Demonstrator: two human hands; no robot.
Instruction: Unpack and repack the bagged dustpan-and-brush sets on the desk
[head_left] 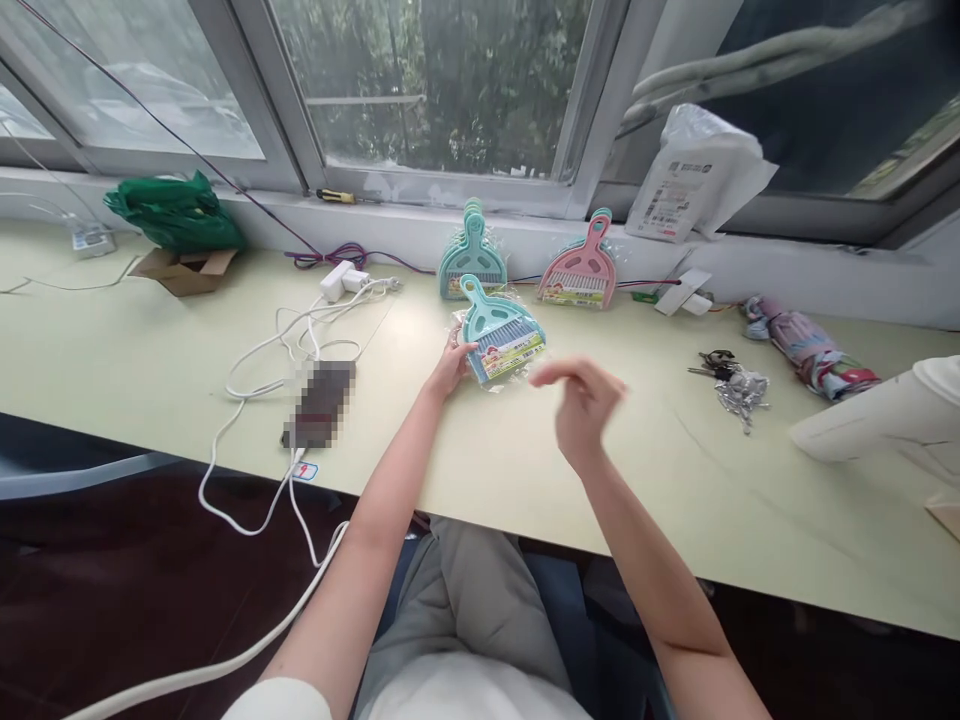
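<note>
- While the left hand has fingers clamped on a wrapped teal dustpan set over the counter, sorting seems in hand.
- The right hand is blurred nearby; I can't tell its fingers' state.
- Next likely calls for placing beside the teal stack.

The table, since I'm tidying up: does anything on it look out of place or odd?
Yes: white cables lie in loose loops left of the left hand and sag over the front edge of the table, which looks untidy.

pale table below grey-framed windows, green foliage outside, dark reddish floor.
</note>
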